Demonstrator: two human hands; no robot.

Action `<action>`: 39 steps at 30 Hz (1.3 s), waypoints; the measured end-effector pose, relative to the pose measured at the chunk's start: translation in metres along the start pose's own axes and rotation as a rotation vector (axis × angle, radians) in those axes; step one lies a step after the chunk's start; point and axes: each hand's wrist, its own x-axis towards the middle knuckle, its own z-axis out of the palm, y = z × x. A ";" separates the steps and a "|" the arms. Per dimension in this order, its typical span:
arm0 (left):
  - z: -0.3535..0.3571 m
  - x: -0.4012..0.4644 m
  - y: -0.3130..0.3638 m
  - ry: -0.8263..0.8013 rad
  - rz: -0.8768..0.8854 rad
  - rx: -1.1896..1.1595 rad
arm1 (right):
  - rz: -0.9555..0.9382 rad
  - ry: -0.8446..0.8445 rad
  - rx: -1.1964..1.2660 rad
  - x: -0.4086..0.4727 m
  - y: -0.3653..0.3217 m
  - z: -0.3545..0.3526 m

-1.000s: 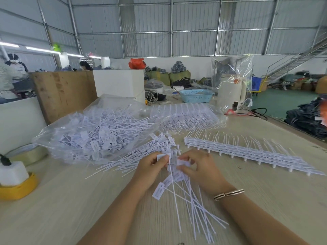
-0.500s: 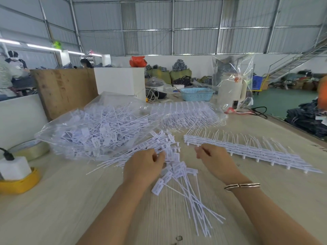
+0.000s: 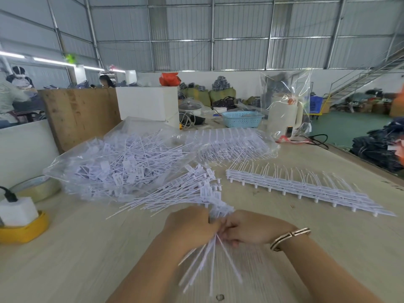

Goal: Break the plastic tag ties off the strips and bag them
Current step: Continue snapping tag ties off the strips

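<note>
My left hand [image 3: 192, 224] and my right hand [image 3: 249, 228] are pressed together at the table's near middle, both gripping one bundle of white tag ties [image 3: 207, 261]. The tag heads stick up between the hands and the thin tails fan down toward me. A loose pile of separated ties [image 3: 181, 191] lies just beyond the hands. A clear plastic bag of ties [image 3: 113, 165] sits at the left. Unbroken strips of ties [image 3: 306, 189] lie in a row at the right.
A second clear bag of strips [image 3: 229, 143] lies behind the pile. A tape roll [image 3: 35, 186] and a yellow holder with a white block [image 3: 21, 224] sit at the left edge. A blue basket [image 3: 242, 119] and a wrapped white appliance [image 3: 284, 117] stand at the back.
My hands were apart over the loose ties half a second ago. They have come together nearer to me and gathered the ties into one held bundle.
</note>
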 end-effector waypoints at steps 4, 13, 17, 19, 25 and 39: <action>-0.005 -0.001 -0.005 -0.168 0.112 -0.134 | -0.004 -0.114 0.185 -0.004 0.001 -0.007; 0.006 0.006 -0.008 -0.037 0.144 0.015 | 0.041 0.022 0.416 -0.010 0.030 -0.026; 0.006 0.016 -0.026 0.094 0.111 -0.001 | 0.039 0.168 0.481 -0.007 0.034 -0.029; 0.006 0.023 -0.039 0.183 0.056 -0.007 | 0.048 0.291 0.451 -0.004 0.034 -0.028; 0.011 0.031 -0.050 0.338 0.060 -0.004 | -0.110 0.641 -0.046 0.008 0.024 -0.004; 0.023 0.037 -0.045 0.469 -0.100 0.111 | -0.150 0.540 -0.493 0.033 0.026 0.023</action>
